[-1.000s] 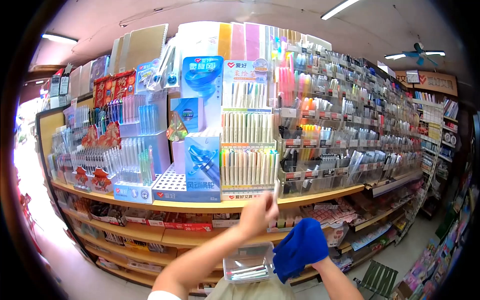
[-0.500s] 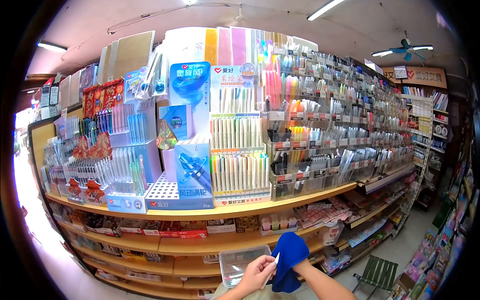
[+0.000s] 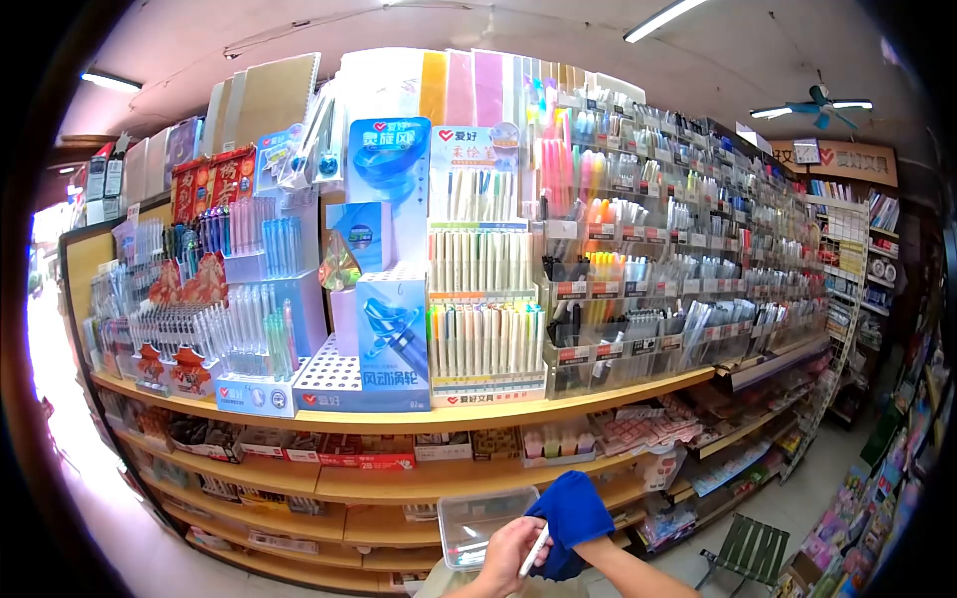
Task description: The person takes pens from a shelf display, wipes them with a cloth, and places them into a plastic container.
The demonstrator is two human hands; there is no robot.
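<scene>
White pen (image 3: 534, 552), raised earlier, is now down by blue cloth (image 3: 578, 513)

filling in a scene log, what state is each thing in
blue cloth, draped over the right hand
white pen, held in the left hand beside the cloth
clear box, open-topped, pens visible inside
green stool, unfolded, standing
ceiling light, lit
ceiling fan, turning or not unclear
marker display, stocked
</scene>
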